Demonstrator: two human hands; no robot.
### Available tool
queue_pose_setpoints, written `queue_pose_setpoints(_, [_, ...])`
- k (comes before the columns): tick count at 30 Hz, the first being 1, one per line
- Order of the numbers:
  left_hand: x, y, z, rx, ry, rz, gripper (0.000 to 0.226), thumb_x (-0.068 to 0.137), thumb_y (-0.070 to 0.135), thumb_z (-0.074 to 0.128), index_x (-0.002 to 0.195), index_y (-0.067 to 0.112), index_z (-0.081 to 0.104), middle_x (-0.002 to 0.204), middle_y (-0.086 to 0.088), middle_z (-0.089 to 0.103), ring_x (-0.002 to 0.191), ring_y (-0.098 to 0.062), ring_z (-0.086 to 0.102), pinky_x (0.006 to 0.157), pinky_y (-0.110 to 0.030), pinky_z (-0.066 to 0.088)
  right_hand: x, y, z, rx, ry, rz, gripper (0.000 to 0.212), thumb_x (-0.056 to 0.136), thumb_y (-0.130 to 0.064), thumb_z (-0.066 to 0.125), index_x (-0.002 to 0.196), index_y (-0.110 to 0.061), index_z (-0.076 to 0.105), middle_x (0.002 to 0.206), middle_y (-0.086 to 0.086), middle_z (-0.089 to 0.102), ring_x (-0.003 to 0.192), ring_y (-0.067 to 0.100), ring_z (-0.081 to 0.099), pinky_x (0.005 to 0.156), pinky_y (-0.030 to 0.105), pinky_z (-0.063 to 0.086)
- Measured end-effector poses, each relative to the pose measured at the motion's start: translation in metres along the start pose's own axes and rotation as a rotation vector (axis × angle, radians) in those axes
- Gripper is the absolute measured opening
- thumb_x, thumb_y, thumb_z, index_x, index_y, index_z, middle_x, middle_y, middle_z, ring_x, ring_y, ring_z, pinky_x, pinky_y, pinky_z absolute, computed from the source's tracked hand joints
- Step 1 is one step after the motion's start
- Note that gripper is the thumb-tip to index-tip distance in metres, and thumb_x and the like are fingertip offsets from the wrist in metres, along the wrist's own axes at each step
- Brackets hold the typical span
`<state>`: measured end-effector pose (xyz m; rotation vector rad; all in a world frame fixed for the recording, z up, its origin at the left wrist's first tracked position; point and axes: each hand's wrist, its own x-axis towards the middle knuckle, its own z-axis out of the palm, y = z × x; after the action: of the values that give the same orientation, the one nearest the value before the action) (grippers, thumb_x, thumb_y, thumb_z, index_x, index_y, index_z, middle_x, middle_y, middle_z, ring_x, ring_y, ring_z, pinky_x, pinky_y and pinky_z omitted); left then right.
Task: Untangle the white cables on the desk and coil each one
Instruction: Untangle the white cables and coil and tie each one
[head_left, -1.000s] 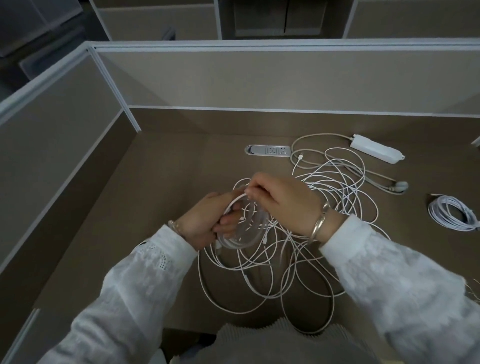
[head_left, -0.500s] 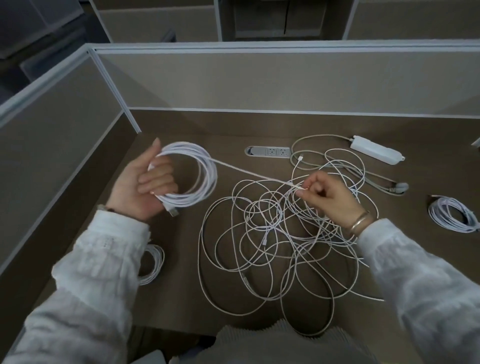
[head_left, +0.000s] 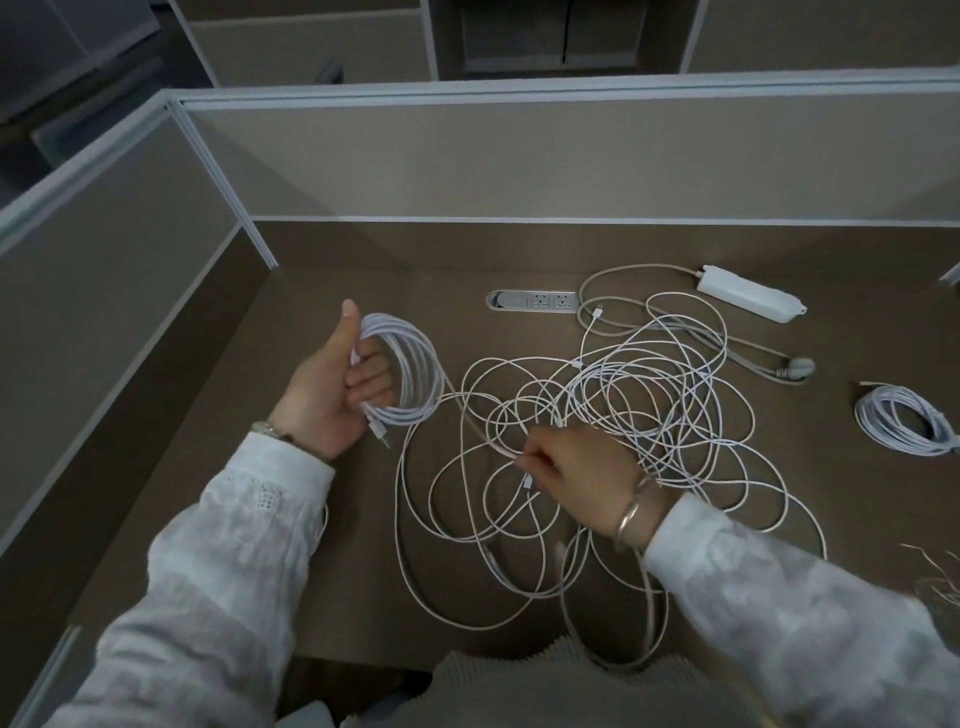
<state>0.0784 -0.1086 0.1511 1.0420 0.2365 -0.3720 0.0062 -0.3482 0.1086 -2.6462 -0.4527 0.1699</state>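
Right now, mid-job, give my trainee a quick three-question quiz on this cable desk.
1. True or false: the left hand grips a coiled cable.
2. What does the right hand pinch? A) the power strip B) a cable strand running from the coil C) nothing
3. Where does the finished coil lie, relative to the tangled pile?

Key: 1 true. 2 B. 3 On the desk to the right of the pile, apart from it.
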Motion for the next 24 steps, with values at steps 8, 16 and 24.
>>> queue_pose_setpoints(8, [-0.007,-0.023,0.024,0.424,0.070,0.151,0.048,0.095,0.047,0.050,0.062,0.013,0.043,0.046,-0.001,0.041,0.040,-0.016,0.038,0.046,-0.022,0.037,0.005,-0.060,-0.032,0.020,0.045,-0.209,0.029,0.099,-0.041,0.038,0.098,-0.018,0.057,0.085,0.002,0.066,0.081,0.025,0.061,0.069,0.035,0.046])
queue_pose_setpoints(16, [-0.024,-0.040,0.046,0.837,-0.130,0.042,0.047,0.097,0.017,0.050,0.052,0.012,0.064,0.048,-0.009,0.053,0.043,-0.020,0.047,0.045,-0.025,0.041,0.026,-0.055,-0.046,0.206,0.007,-0.250,0.023,0.090,-0.035,0.060,0.077,-0.016,0.063,0.058,-0.014,0.044,0.059,0.007,0.048,0.065,0.027,0.041])
queue_pose_setpoints(24, [-0.017,-0.030,0.031,0.634,-0.519,-0.666,0.040,0.093,0.033,0.038,0.055,0.020,0.040,0.035,0.007,0.025,0.025,-0.003,0.018,0.034,-0.015,0.014,0.025,-0.030,-0.043,0.615,-0.123,-0.161,0.020,0.074,-0.020,0.080,0.080,-0.014,0.062,0.060,-0.008,0.059,0.051,0.000,0.051,0.054,0.014,0.039])
